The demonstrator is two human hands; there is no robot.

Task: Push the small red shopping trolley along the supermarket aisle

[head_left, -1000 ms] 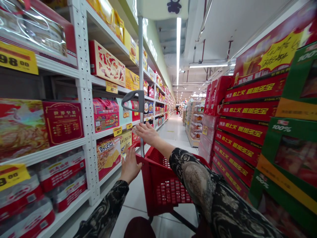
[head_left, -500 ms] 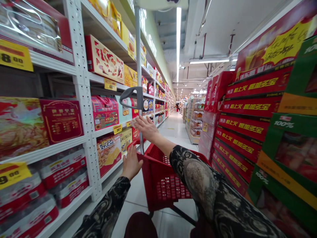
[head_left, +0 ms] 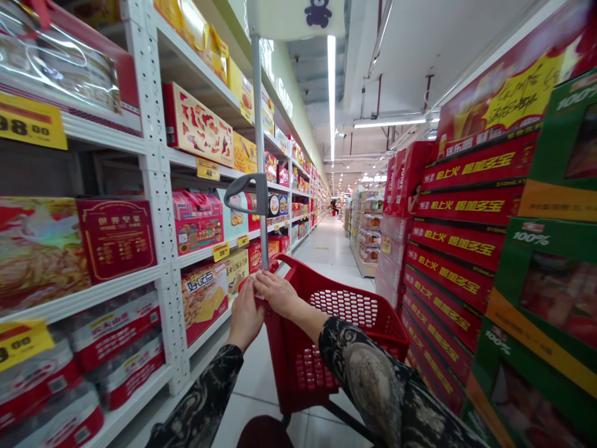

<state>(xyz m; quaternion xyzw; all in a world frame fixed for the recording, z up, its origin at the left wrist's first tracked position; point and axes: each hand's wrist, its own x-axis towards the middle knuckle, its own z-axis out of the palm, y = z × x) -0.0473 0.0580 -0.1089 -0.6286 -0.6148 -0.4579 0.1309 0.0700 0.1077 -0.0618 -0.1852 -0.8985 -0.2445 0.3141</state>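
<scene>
A red plastic shopping cart (head_left: pixel 354 323) stands in the aisle in front of me. A grey pole (head_left: pixel 260 124) with a grey handle (head_left: pixel 245 190) rises from its near left corner. My left hand (head_left: pixel 245 316) is closed on that corner of the rim from the left side, fingers pointing up. My right hand (head_left: pixel 278 292) lies over the same corner from the right, with its fingers curled on the rim beside the pole's foot. The fingertips of the two hands almost touch. Both sleeves are dark with a pale swirl pattern. The cart's basket looks empty.
White shelves (head_left: pixel 161 205) of boxed snacks and yellow price tags (head_left: pixel 220 251) run along the left. Stacked red cartons (head_left: pixel 461 236) and green cartons (head_left: pixel 550 274) wall the right. A white tiled aisle (head_left: pixel 326 246) leads ahead past a low display (head_left: pixel 368 236).
My right hand has dropped from the pole, at about chest height, down onto the cart's rim next to my left hand. The left hand has closed on the corner. The cart has tipped level.
</scene>
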